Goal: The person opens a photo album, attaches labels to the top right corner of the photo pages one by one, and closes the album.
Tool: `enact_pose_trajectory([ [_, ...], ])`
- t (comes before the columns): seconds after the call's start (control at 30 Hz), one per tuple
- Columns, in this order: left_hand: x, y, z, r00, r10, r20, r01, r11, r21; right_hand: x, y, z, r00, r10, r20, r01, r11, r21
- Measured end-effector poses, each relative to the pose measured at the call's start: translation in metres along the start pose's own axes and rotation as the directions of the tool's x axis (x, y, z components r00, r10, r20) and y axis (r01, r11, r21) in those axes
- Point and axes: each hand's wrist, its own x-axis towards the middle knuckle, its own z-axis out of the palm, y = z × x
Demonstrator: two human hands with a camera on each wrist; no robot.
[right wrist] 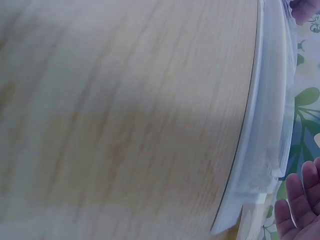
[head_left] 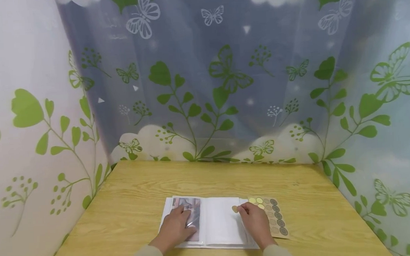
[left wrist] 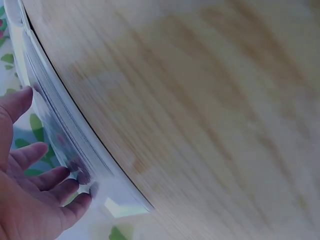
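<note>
Hands over an open album (head_left: 223,222) lying near the front edge of a wooden table (head_left: 132,192) walled by leaf-and-butterfly curtains (head_left: 203,86): left hand (head_left: 176,226) flat on the photo page, right hand (head_left: 255,219) pinching a round sticker (head_left: 234,208) beside a sticker sheet (head_left: 274,216).

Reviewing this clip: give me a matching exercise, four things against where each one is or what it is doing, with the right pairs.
Things:
1. left hand
2. right hand
3. sticker sheet
4. open album

Places or states:
A. lies on the wooden table, under both hands
B. pinches a round tan sticker over the blank right page
C. rests flat on the photo on the left page
D. lies just right of the album

Pairs: 1-C, 2-B, 3-D, 4-A
</note>
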Motion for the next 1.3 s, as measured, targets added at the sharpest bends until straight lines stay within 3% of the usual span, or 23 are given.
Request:
enact_pose_trajectory([
  [0.33,-0.010,-0.009,-0.005,0.997,0.083,0.008,-0.083,0.996,-0.015,0.008,-0.011,0.013,0.998,-0.060,-0.002,0.060,0.998,0.017],
  [0.77,-0.023,-0.014,-0.012,0.998,0.041,0.054,-0.038,0.998,-0.057,0.017,-0.031,0.040,0.991,-0.135,0.020,0.135,0.990,0.041],
  [1.07,-0.026,-0.013,-0.014,0.996,0.002,0.092,0.005,0.997,-0.073,0.025,-0.038,0.049,0.983,-0.184,0.027,0.184,0.983,-0.001],
  [1.3,-0.026,-0.016,-0.010,0.996,0.017,0.084,-0.011,0.998,-0.067,0.031,-0.047,0.050,0.979,-0.201,0.039,0.202,0.979,-0.036],
])
